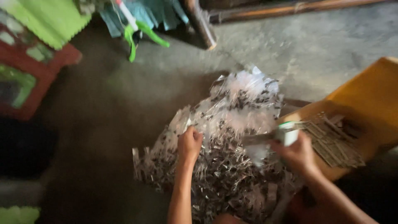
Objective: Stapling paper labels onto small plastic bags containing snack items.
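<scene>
A clear plastic bag (pixel 232 124) full of small dark and silvery paper scraps lies on the concrete floor in front of me. My left hand (pixel 189 143) is closed on the bag's plastic near its left edge. My right hand (pixel 296 153) grips a small white and green object (pixel 286 133) with a dark blurred part sticking out to the left, held over the bag's right side. Just right of that hand, a stack of grey-brown paper strips (pixel 336 143) rests on a yellow board (pixel 369 99).
Grey concrete floor (pixel 315 49) spreads behind the bag. A wooden pole (pixel 201 23) and green plastic pieces (pixel 139 35) lie at the top. A red patterned item (pixel 29 70) and a green zigzag-edged sheet (pixel 45 18) sit at the left.
</scene>
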